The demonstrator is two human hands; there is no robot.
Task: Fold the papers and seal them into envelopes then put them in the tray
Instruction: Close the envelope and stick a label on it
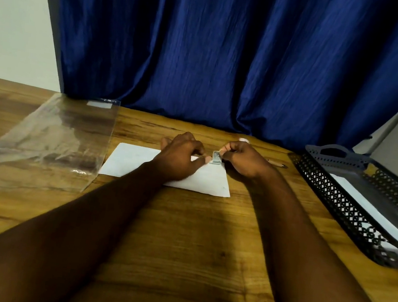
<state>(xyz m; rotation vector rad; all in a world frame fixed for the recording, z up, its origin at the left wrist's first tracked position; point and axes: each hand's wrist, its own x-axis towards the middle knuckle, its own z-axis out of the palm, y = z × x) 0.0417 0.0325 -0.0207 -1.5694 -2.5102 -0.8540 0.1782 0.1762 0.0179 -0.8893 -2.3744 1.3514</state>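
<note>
A white envelope lies flat on the wooden table, in the middle. My left hand presses down on its upper middle, fingers spread toward the right corner. A small grey-green stamp sits at the envelope's top right corner. My right hand pinches the stamp's upper edge between thumb and fingertip. At the right stands a dark perforated tray with a white envelope lying inside it.
A clear plastic sleeve lies flat on the table's left side. A pencil rests behind my right hand. A blue curtain hangs along the table's back edge. A grey panel leans at the far right.
</note>
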